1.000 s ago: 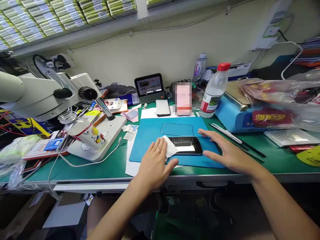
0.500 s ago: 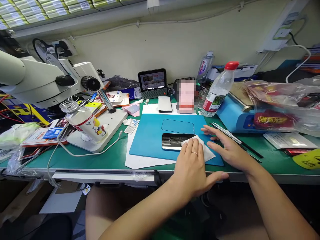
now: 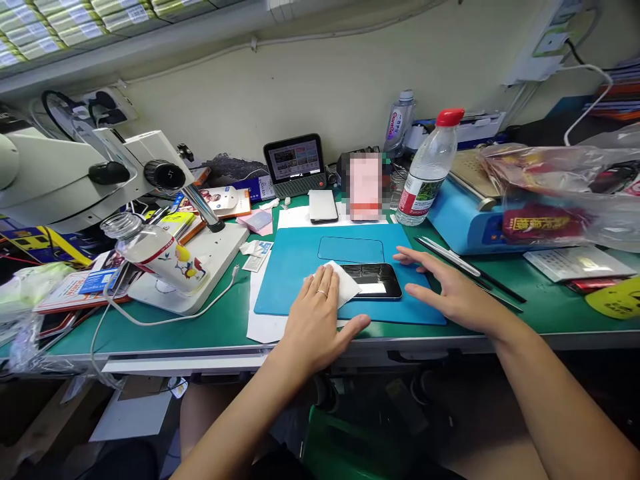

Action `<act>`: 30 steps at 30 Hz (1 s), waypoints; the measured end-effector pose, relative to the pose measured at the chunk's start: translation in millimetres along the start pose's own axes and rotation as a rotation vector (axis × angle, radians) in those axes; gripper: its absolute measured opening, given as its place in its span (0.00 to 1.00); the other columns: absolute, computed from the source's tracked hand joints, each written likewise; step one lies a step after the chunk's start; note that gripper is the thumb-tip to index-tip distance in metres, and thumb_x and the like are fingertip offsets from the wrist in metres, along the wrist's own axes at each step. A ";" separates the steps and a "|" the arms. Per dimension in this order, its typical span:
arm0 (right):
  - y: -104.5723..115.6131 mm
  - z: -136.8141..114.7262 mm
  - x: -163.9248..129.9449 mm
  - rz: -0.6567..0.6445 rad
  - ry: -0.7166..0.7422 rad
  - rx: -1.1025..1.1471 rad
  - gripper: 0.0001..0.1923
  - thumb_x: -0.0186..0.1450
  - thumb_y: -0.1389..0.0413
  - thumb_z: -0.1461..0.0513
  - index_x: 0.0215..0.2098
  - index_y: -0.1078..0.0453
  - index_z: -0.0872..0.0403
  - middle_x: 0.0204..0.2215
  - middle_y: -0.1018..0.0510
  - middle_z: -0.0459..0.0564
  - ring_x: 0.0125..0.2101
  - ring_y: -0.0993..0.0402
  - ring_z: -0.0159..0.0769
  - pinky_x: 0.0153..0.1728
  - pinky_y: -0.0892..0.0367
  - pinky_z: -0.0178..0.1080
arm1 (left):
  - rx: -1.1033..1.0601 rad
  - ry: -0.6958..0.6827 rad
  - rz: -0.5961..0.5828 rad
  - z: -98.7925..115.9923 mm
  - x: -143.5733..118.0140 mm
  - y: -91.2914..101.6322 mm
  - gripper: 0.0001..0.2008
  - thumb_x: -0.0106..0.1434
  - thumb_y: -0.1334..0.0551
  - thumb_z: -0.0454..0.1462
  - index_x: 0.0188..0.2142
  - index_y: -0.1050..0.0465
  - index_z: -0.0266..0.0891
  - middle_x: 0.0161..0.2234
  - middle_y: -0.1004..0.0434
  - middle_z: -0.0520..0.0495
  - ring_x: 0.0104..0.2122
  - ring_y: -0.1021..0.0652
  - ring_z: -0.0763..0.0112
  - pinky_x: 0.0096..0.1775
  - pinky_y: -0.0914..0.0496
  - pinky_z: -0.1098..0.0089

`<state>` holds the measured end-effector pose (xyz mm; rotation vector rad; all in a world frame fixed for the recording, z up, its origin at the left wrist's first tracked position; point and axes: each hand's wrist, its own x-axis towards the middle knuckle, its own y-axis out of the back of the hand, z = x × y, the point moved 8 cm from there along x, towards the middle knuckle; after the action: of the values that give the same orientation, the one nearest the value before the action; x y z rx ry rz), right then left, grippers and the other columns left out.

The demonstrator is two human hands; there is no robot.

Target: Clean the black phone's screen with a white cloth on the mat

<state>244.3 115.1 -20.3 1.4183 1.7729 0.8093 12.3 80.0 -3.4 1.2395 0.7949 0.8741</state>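
White wipe (image 3: 347, 285) slid left across glossy black phone (image 3: 383, 280).

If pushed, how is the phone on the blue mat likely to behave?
The phone looks slab-like, so it would probably be stiff. Lying flat on the mat, it seems unlikely to roll or tip. Its glossy face may be slippery under the wipe.

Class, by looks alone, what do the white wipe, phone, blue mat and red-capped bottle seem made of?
White wipe: paper or cloth, matte; it looks thin, without shine.
Phone: probably glass in front, glossy; sharp bright reflections cross it.
Blue mat: perhaps rubber or silicone, matte; no sharp reflections.
Red-capped bottle: likely plastic, clear and shiny; see-through wall with highlights.
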 end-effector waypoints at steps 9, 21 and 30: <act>-1.1 6.8 3.3 0.004 -0.014 0.047 0.44 0.58 0.58 0.34 0.69 0.57 0.32 0.61 0.44 0.34 0.61 0.39 0.03 0.71 0.34 0.24 | -0.133 -0.194 0.054 78.8 41.9 -3.1 0.51 0.68 0.57 0.66 0.72 0.52 0.23 0.71 0.57 0.34 0.71 0.52 0.54 0.70 0.55 0.57; 7.0 -1.9 -0.4 0.016 -0.022 0.079 0.44 0.59 0.58 0.36 0.70 0.52 0.40 0.61 0.44 0.36 0.58 0.40 -0.03 0.54 0.36 0.03 | -0.103 -0.223 0.060 32.7 4.4 -3.0 0.46 0.71 0.64 0.63 0.72 0.51 0.29 0.72 0.58 0.43 0.71 0.52 0.61 0.70 0.53 0.58; 8.4 -2.2 -1.6 -0.005 -0.074 0.070 0.42 0.58 0.58 0.34 0.68 0.51 0.35 0.60 0.44 0.32 0.57 0.40 -0.04 0.48 0.38 0.01 | -0.002 -0.382 0.074 -29.9 5.1 36.5 0.16 0.75 0.50 0.37 0.50 0.25 0.38 0.57 0.27 0.47 0.54 0.25 0.63 0.55 0.31 0.63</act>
<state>247.2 115.1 -11.9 1.4701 1.7623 0.6890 -16.2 101.7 27.8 1.3872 0.4440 0.6673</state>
